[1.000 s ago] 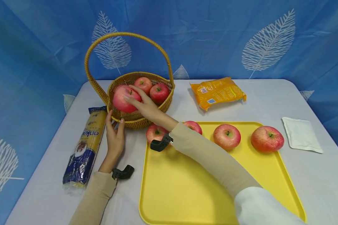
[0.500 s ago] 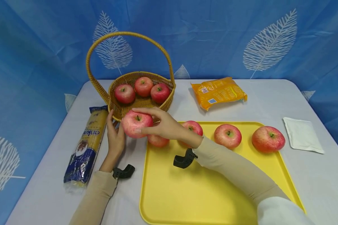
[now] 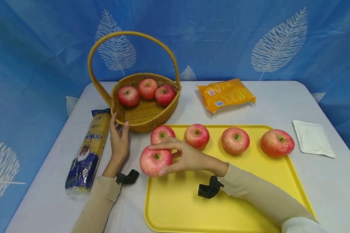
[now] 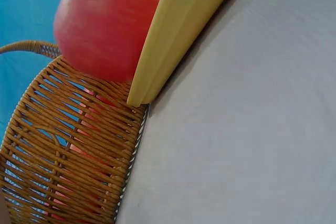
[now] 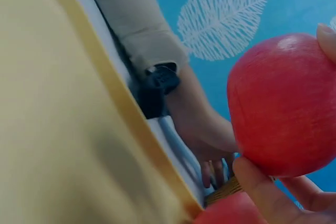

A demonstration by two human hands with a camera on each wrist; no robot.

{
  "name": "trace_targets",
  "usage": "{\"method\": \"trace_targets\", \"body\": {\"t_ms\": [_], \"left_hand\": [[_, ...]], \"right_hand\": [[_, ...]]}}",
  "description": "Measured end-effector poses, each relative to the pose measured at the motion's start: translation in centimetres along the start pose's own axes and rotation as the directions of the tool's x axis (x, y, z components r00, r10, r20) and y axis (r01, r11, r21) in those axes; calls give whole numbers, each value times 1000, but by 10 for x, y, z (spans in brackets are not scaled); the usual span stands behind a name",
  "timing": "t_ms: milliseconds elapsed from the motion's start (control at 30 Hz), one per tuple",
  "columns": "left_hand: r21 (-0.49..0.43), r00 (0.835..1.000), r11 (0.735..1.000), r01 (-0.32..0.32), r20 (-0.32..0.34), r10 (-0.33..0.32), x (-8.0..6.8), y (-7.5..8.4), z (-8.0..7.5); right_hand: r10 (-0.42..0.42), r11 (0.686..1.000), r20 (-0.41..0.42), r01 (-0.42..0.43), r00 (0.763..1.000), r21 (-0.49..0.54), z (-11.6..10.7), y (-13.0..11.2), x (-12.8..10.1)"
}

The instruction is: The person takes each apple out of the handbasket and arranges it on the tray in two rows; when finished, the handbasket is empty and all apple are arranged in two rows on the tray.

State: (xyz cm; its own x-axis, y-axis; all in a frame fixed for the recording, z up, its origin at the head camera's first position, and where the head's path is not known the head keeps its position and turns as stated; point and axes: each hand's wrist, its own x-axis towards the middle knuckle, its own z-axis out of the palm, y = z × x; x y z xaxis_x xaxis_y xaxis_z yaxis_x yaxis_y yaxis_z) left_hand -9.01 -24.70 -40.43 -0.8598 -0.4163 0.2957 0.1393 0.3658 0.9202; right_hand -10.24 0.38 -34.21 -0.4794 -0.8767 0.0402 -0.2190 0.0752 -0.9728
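1 blue cloth (image 3: 215, 48) with white leaf prints closes off the back and left, leaving ample room above the pale table (image 3: 332, 194). On that flat top lies a yellow tray (image 3: 192, 207); 4 apples (image 3: 235, 140) stand along its far edge, where a smooth base might let them roll. Beside its far left corner, the wicker basket (image 3: 143, 127) holds 3 apples, its near part bare; it looks stiff but light, best steadied by rim or handle. The left hand (image 3: 119, 142) has thumb and fingers parted at its near left rim; I cannot tell how hard they press. A pasta packet (image 3: 88, 152) lies left of it; an orange packet (image 3: 226, 94) and a white sachet (image 3: 313, 138) lie farther right. The held apple (image 3: 154, 161) is over the tray's left edge, pinched between thumb and fingers of the right hand (image 3: 189, 158). It should be firm, moderately light, slick-skinned and easily bruised if dropped; the widest part, thumb opposite fingers, seems safest.
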Motion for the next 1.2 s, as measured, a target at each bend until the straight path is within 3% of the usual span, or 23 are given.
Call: {"method": "trace_targets", "body": {"t_ms": [67,300,600,800,1067,1200], "left_hand": [[2,1000,1000,8,-3,-8,0,0,-1],[-20,1000,1000,2,24,-2,-6,34,-1],[-15,1000,1000,4,29,-4,-5,34,-1],[-19,999,1000,14,31,-13,-5,35,1],[-12,999,1000,16,31,-15,-6,34,0],[-10,1000,1000,15,24,-15,-5,35,0]], "right_hand": [[12,1000,15,-12,1000,7,3,1,-4],[5,1000,62,-6,998,19,17,13,-20],[-87,972,41,94,995,-217,36,25,-35],[-77,959,16,79,997,-272,41,30,-39],[-122,922,37,127,992,-366,47,33,-41],[-99,909,46,109,994,-402,48,32,-41]]}}
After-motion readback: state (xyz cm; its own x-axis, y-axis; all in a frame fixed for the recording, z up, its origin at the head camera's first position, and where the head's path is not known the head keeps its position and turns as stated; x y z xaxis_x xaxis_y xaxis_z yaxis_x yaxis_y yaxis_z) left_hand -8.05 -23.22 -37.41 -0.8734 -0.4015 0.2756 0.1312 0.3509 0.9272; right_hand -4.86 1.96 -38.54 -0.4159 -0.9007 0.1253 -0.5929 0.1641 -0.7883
